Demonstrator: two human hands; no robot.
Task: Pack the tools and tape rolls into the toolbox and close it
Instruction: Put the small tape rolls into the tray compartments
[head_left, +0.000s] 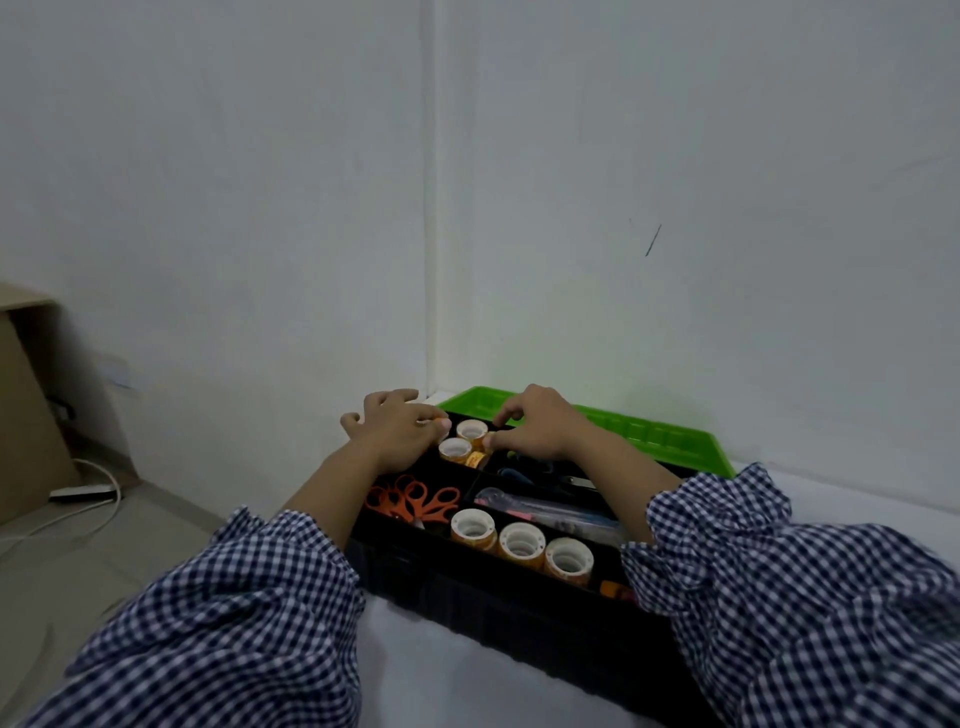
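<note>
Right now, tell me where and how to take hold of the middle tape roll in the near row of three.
Come from above. The middle tape roll stands with its white core opening upward, and its left neighbour and right neighbour crowd its sides. Probably best: one finger inside the core, thumb on the near outer wall, lift straight up.

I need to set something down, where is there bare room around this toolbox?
Bare: the white surface in front of the toolbox between the sleeves, and the open green lid behind. Crowded: inside, small tape rolls at the left hand and right hand, scissors, big rolls.
</note>
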